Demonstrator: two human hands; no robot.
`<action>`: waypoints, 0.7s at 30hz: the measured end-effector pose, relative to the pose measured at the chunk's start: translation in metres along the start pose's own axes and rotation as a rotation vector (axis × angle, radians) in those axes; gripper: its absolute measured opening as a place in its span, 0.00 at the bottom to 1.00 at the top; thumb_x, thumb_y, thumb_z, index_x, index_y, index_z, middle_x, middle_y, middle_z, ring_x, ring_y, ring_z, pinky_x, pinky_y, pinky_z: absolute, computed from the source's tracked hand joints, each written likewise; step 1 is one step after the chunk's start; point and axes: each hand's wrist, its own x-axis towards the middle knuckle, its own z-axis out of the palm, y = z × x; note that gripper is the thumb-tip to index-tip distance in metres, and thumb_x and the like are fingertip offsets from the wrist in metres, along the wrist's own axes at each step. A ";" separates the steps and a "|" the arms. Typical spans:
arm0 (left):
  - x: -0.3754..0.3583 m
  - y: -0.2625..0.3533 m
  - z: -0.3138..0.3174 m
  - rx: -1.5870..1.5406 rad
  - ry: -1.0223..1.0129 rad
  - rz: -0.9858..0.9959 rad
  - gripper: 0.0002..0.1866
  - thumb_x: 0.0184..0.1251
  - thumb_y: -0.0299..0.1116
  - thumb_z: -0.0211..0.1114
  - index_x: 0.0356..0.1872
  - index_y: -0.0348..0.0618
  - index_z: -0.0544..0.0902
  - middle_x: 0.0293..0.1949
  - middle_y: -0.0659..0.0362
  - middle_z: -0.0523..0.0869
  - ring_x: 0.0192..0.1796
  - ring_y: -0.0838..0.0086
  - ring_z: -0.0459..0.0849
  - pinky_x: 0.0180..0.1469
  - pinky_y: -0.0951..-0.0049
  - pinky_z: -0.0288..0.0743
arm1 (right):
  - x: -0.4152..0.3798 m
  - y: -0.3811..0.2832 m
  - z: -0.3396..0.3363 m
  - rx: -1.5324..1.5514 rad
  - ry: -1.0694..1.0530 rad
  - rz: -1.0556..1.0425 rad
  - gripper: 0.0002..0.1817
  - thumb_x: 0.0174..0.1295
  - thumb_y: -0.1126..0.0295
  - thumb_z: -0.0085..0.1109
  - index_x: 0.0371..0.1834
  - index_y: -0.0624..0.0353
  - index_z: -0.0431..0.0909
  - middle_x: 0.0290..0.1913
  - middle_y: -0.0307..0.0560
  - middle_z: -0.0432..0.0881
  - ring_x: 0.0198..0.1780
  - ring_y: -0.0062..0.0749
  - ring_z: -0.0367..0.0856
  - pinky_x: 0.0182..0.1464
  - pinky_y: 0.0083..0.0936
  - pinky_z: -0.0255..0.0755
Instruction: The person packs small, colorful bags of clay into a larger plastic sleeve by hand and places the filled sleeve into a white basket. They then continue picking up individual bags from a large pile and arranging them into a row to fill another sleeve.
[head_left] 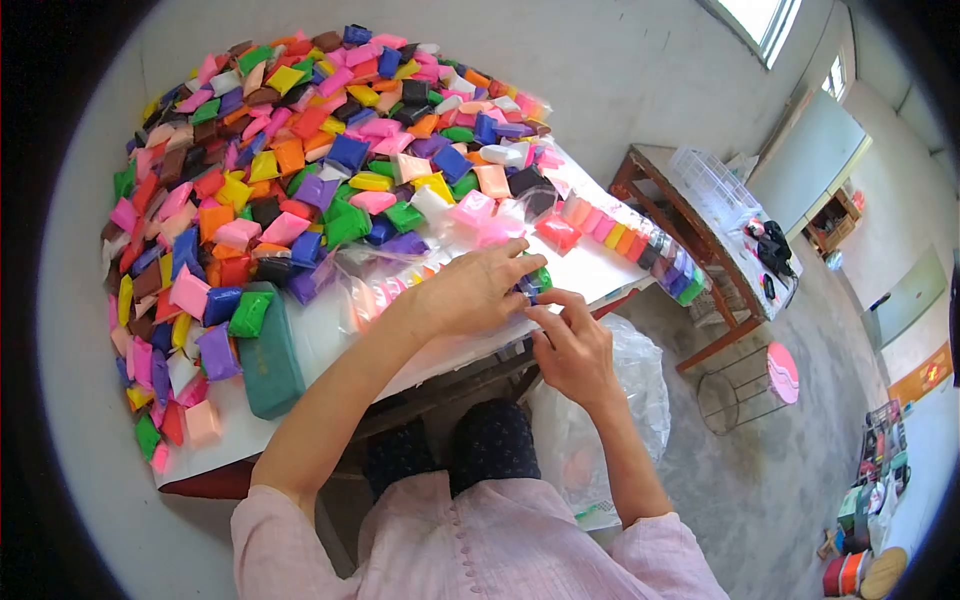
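Note:
Near the table's front edge, my left hand (480,287) reaches in over clear plastic bags, its fingers bent around a small green and dark blue packet (535,282). My right hand (575,345) meets it from the right, thumb and fingertips pinched at the lower edge of the same packet. Part of the packet is hidden behind the fingers. A clear bag with colourful pieces (378,292) lies under and beside my left forearm. A red packet (558,233) rests just behind my hands.
A large heap of colourful packets (290,155) covers the table's left and back. A teal box (270,360) sits at front left. A row of coloured packets (625,240) runs along the right edge. A clear plastic bag (630,390) hangs below; a wire stool (740,390) stands right.

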 end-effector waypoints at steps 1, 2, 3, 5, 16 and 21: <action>0.001 -0.001 -0.004 -0.030 -0.031 0.002 0.28 0.65 0.36 0.67 0.65 0.42 0.75 0.66 0.41 0.74 0.63 0.48 0.78 0.66 0.58 0.71 | 0.001 0.003 0.002 -0.061 -0.043 -0.045 0.17 0.51 0.81 0.63 0.46 0.58 0.81 0.48 0.46 0.79 0.28 0.33 0.81 0.29 0.30 0.76; 0.002 -0.001 -0.008 -0.059 -0.061 0.003 0.26 0.66 0.36 0.65 0.65 0.41 0.75 0.66 0.41 0.74 0.63 0.48 0.78 0.66 0.58 0.71 | 0.003 0.004 0.004 -0.087 -0.046 -0.068 0.14 0.51 0.80 0.63 0.43 0.57 0.81 0.47 0.45 0.79 0.32 0.33 0.82 0.32 0.29 0.77; 0.003 0.000 -0.011 -0.084 -0.072 -0.004 0.25 0.66 0.35 0.64 0.64 0.40 0.76 0.66 0.41 0.74 0.64 0.49 0.77 0.67 0.58 0.71 | 0.004 0.007 0.006 -0.104 -0.043 -0.095 0.14 0.50 0.80 0.63 0.41 0.58 0.81 0.46 0.45 0.79 0.34 0.34 0.82 0.33 0.29 0.77; 0.004 0.001 -0.015 -0.136 -0.094 -0.020 0.22 0.68 0.34 0.61 0.62 0.39 0.77 0.65 0.42 0.75 0.65 0.50 0.76 0.67 0.59 0.70 | 0.004 0.013 0.010 -0.134 -0.039 -0.149 0.12 0.49 0.79 0.64 0.38 0.58 0.81 0.46 0.44 0.79 0.37 0.36 0.82 0.35 0.29 0.76; 0.005 -0.009 -0.010 -0.258 -0.105 0.025 0.28 0.82 0.48 0.37 0.55 0.33 0.78 0.58 0.45 0.77 0.64 0.55 0.73 0.70 0.62 0.62 | 0.030 0.014 0.013 -0.010 0.062 -0.102 0.09 0.49 0.75 0.67 0.33 0.58 0.79 0.51 0.50 0.79 0.55 0.49 0.76 0.55 0.42 0.68; 0.008 -0.012 -0.004 -0.219 0.009 0.119 0.22 0.82 0.41 0.38 0.50 0.36 0.78 0.42 0.46 0.83 0.48 0.52 0.79 0.54 0.56 0.71 | 0.033 0.020 0.014 0.077 0.012 -0.050 0.10 0.49 0.74 0.69 0.33 0.58 0.78 0.50 0.49 0.80 0.54 0.48 0.77 0.53 0.42 0.68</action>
